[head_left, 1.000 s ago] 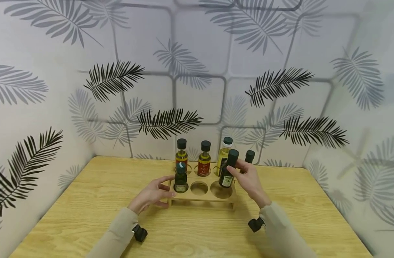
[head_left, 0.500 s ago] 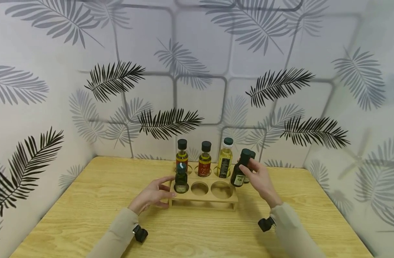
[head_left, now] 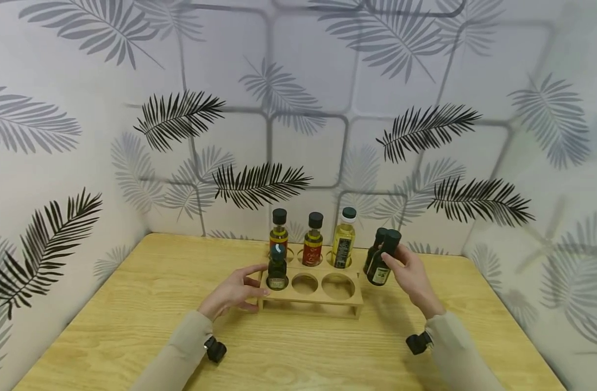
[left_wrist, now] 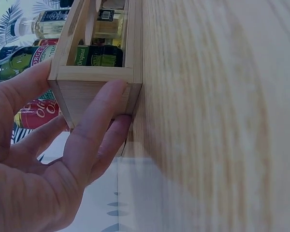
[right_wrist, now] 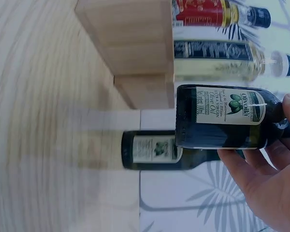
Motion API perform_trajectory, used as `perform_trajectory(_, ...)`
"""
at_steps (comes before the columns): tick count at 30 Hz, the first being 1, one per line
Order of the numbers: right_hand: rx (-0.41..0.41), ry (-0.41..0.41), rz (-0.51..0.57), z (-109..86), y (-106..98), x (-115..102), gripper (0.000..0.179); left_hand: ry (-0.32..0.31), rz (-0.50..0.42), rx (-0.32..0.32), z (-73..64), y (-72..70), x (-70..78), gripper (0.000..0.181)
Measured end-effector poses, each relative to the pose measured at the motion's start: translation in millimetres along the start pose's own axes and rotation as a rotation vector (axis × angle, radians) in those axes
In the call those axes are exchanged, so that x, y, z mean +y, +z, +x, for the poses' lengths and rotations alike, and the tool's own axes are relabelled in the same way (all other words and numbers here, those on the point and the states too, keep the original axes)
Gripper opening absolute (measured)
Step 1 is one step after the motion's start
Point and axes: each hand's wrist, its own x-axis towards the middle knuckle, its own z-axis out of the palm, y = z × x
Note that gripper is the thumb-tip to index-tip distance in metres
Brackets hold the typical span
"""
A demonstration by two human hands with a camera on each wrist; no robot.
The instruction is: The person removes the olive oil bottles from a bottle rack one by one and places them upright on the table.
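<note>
My right hand (head_left: 412, 274) pinches a dark olive oil bottle (head_left: 380, 267) near its neck, tilted and clear of the table. In the right wrist view its label (right_wrist: 229, 105) reads olive oil. A similar dark bottle (right_wrist: 152, 149) stands on the table just behind it, right of the rack, partly hidden in the head view. My left hand (head_left: 234, 293) rests against the left end of the wooden two-tier bottle rack (head_left: 310, 301); in the left wrist view its fairly straight fingers (left_wrist: 94, 121) touch the end panel.
The rack's back row holds two red-labelled oil bottles (head_left: 312, 252) and a pale yellow one (head_left: 344, 247). A small green bottle (head_left: 277, 269) stands in its front left hole; the other two front holes hold no bottle. A patterned wall (head_left: 298, 136) rises behind the table (head_left: 171, 271).
My right hand has carried the dark bottle rightward, from over the front right hole to beside the rack. The left hand stays at the rack's end.
</note>
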Motion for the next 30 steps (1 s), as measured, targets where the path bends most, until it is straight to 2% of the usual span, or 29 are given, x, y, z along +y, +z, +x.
perform_trajectory(9, -0.041, 0.01, -0.047, 1.7, -13, 13, 0.056, -0.014, -0.009, 0.018, -2.1, -0.5, -6.2, 0.074)
perform_trajectory(14, -0.046, 0.018, -0.06, -0.3, -19, 18, 0.06, -0.007, -0.004, 0.012, -2.2, -1.0, -3.4, 0.073)
perform_trajectory(21, -0.032, 0.017, -0.082, -0.8, -26, 28, 0.052, -0.004, -0.006, 0.014, -3.8, 0.7, 1.6, 0.072)
perform_trajectory(30, -0.036, 0.069, -0.086, 1.5, -30, 37, 0.057, 0.004, -0.001, 0.005, -3.6, 0.5, 0.9, 0.073)
